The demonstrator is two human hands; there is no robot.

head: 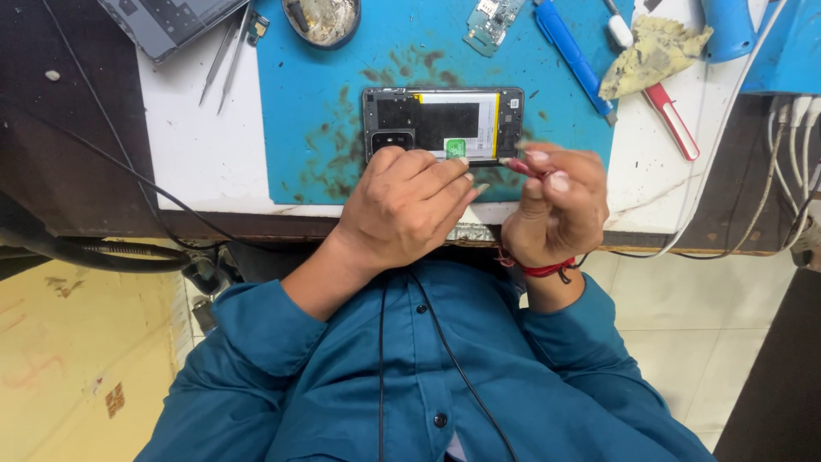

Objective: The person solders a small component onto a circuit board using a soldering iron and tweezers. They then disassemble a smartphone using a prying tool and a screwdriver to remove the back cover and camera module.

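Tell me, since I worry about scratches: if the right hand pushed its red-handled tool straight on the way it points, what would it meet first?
Most likely the near edge of the opened phone: the right hand aims the red-handled tool leftward, its tip already at the phone's frame beside the left hand. Contact is hard to confirm.
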